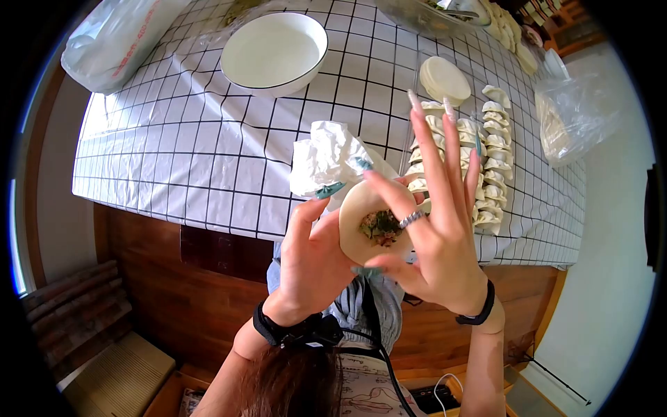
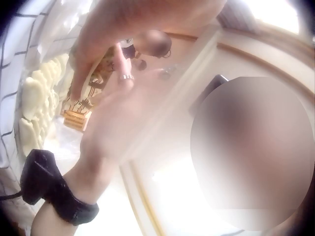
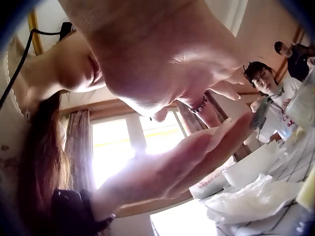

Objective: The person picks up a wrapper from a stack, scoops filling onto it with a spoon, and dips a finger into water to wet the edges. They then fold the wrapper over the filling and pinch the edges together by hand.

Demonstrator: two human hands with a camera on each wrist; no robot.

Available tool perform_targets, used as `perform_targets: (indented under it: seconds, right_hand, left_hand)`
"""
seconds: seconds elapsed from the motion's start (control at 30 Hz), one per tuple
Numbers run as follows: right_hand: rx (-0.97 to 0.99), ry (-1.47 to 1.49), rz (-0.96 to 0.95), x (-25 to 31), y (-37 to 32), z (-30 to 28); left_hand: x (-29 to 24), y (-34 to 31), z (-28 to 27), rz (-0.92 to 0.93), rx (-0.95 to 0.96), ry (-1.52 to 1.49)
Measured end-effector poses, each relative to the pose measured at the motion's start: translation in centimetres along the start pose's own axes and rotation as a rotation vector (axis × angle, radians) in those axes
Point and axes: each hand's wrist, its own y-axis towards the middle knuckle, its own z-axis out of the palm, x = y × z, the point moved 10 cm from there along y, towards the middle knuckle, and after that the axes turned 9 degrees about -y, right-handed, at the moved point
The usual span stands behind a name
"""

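A round dumpling wrapper [image 1: 352, 215] lies across my left hand [image 1: 309, 257], which supports it from below. My left thumb points up and away from the wrapper. Chopped green and pinkish filling [image 1: 381, 228] sits in the wrapper's middle. Over the wrapper's right side is my right hand [image 1: 445, 243], wearing a ring [image 1: 412, 219]. Its index finger reaches the far edge and its thumb the near edge, while the other fingers stretch out straight. In the right wrist view, my left hand [image 3: 172, 162] stays low and extended, its wrapper hidden.
Crumpled white tissue [image 1: 323, 158] lies just beyond my hands. Rows of folded dumplings [image 1: 495, 156] stand at the right, with stacked wrappers [image 1: 445, 80] behind them. A white bowl [image 1: 274, 55] is farther back. Other people [image 3: 270, 93] appear across the table.
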Motion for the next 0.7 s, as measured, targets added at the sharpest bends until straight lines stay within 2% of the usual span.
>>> perform_targets:
  seconds: [0.03, 0.1, 0.17, 0.23, 0.3, 0.33, 0.37, 0.43, 0.47, 0.6, 0.67, 0.7]
  right_hand:
    - [0.006, -0.038, 0.005, -0.2, 0.0, 0.2]
    - [0.068, 0.081, 0.011, 1.0, 0.3, 0.8]
    - [0.208, 0.157, -0.055, 2.6, 0.6, 0.9]
    - [0.164, 0.231, -0.064, 2.7, 1.5, 0.2]
    - [0.086, 0.172, -0.049, 1.8, 2.8, -0.3]
    - [0.093, 0.164, 0.01, 1.5, 4.0, -0.6]
    - [0.09, 0.164, 0.01, 1.5, 4.9, -0.2]
    - [0.095, 0.063, 0.051, 1.1, 6.8, 1.1]
    - [0.08, 0.024, 0.023, 1.6, 8.1, 1.6]
    - [-0.022, 0.009, -0.035, 1.3, 12.4, 5.3]
    - [0.167, -0.254, -0.016, 0.5, 13.9, 7.9]
    - [0.161, -0.255, -0.017, 0.3, 14.5, 8.2]
  left_hand:
    - [-0.3, 0.0, -0.3, 0.028, -0.044, 0.02]
    - [-0.4, 0.0, -0.9, 0.023, -0.018, 0.052]
    - [-0.1, 0.2, -1.5, -0.003, -0.009, -0.056]
    - [-0.9, 0.0, -1.4, 0.029, -0.019, -0.04]
    - [-2.1, -0.5, -1.5, 0.062, 0.023, -0.051]
    - [-2.5, -0.3, -3.1, 0.072, -0.024, -0.04]
    - [-3.2, -0.2, -3.0, 0.102, 0.021, -0.153]
    - [-5.0, -0.4, -3.9, 0.158, 0.056, -0.192]
    - [-6.0, -0.7, -5.4, 0.222, -0.049, -0.175]
    - [-8.8, -1.9, -5.6, 0.306, -0.03, -0.203]
    - [-10.0, -2.0, -3.8, 0.344, 0.077, -0.071]
    - [-10.2, -2.1, -3.9, 0.346, 0.081, -0.067]
